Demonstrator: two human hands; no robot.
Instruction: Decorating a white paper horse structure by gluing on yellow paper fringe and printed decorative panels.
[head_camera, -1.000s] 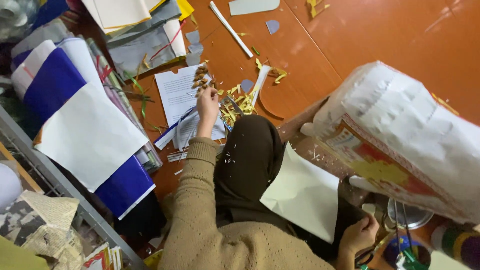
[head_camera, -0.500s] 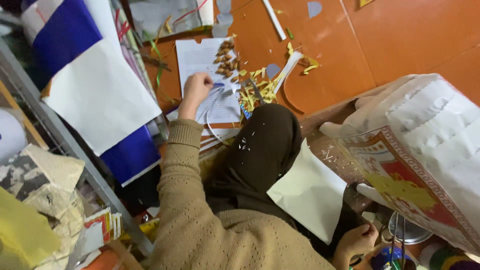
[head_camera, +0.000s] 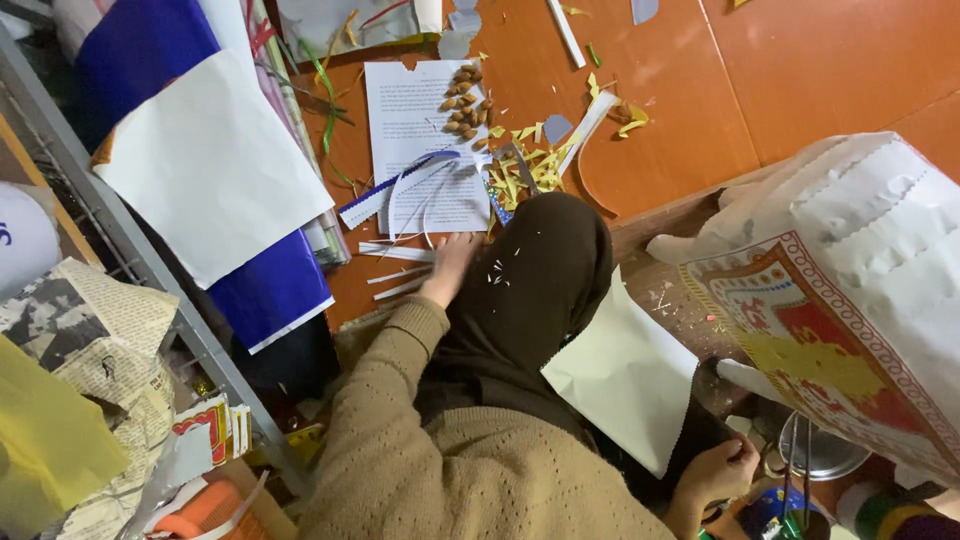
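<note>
Orange tiled floor (head_camera: 820, 70) beside a wire shelf (head_camera: 150, 270). Your left hand (head_camera: 452, 258) lies flat on three white paper strips (head_camera: 395, 252); right hand (head_camera: 718, 470), grip unclear, near one cream sheet (head_camera: 625, 375).

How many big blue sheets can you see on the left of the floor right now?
2: one blue sheet at the top left, another blue sheet lower down; a white sheet covers the gap, so they may be one.
</note>
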